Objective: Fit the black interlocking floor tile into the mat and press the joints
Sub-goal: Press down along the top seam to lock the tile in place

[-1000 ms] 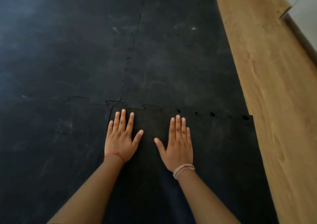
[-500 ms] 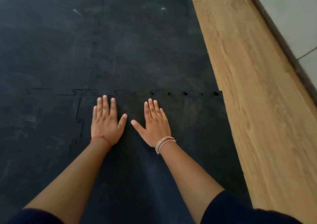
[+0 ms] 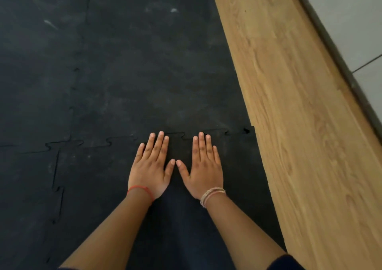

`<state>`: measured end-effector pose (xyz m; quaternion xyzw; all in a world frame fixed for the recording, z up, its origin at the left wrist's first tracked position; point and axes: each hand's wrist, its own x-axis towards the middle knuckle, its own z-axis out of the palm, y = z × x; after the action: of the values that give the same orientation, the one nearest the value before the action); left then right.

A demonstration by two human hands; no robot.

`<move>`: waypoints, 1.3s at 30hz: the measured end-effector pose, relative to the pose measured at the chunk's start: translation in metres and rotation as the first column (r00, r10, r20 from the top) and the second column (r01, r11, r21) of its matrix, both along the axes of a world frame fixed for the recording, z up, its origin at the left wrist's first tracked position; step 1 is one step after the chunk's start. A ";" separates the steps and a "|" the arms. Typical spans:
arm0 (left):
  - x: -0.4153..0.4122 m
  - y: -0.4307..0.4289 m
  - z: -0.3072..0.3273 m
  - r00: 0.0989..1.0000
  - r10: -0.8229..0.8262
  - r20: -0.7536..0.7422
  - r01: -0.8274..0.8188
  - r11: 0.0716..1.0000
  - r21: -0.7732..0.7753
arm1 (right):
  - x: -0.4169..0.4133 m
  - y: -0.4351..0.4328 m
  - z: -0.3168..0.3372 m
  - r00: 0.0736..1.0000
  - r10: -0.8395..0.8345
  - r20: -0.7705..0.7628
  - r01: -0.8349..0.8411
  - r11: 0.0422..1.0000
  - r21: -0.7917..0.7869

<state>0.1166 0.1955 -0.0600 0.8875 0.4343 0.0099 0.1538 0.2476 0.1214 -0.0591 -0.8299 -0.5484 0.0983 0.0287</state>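
Wooden floor (image 3: 299, 125) — black mat (image 3: 144, 73) lies flat along its left side.

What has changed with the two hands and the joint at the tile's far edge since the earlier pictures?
Both hands slid right along the far joint, toward the wood floor. The left hand and right hand drew together; their thumbs now nearly meet. Of the row of open holes seen earlier, only one gap by the wood edge shows. Unchanged: palms flat on the black tile, nothing gripped.
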 end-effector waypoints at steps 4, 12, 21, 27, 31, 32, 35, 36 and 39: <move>-0.001 0.000 -0.003 1.000 -0.006 0.020 0.006 1.000 0.024 | 0.000 0.000 -0.002 1.000 -0.011 -0.025 0.012 0.999 0.039; -0.010 -0.030 0.003 0.999 0.037 -0.014 -0.037 0.999 -0.003 | 0.019 -0.019 0.007 0.994 0.020 -0.110 -0.018 1.000 0.021; -0.036 -0.086 -0.001 0.992 0.127 0.008 -0.126 0.992 -0.017 | 0.053 -0.030 0.006 0.990 0.131 0.057 -0.132 0.991 0.008; -0.033 -0.087 0.010 0.991 0.135 0.025 -0.133 0.990 -0.047 | 0.059 -0.014 0.021 0.989 0.095 -0.110 -0.106 0.989 -0.099; -0.034 -0.082 0.008 0.994 0.109 0.015 -0.108 0.992 -0.068 | 0.059 0.009 0.016 0.998 0.058 -0.017 -0.057 0.998 0.041; -0.034 -0.084 0.009 0.994 0.109 0.013 -0.108 0.990 -0.087 | 0.058 0.008 0.011 0.999 0.042 0.021 -0.042 0.999 0.003; -0.023 -0.077 0.013 0.997 0.070 0.029 -0.069 0.997 -0.032 | 0.056 0.004 0.001 0.998 0.031 0.049 -0.028 0.997 -0.078; -0.015 -0.067 0.016 0.998 0.051 0.036 -0.050 0.998 -0.041 | 0.055 0.003 0.001 0.998 0.027 0.049 -0.023 0.996 -0.084; 0.013 -0.027 0.015 0.999 -0.027 0.031 0.028 1.000 -0.011 | 0.059 0.012 0.004 0.999 0.048 -0.001 -0.048 0.996 -0.069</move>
<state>0.1292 0.1685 -0.0449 0.8923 0.4196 0.0188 0.1655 0.3068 0.1330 -0.0547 -0.8170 -0.5645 0.1174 -0.0028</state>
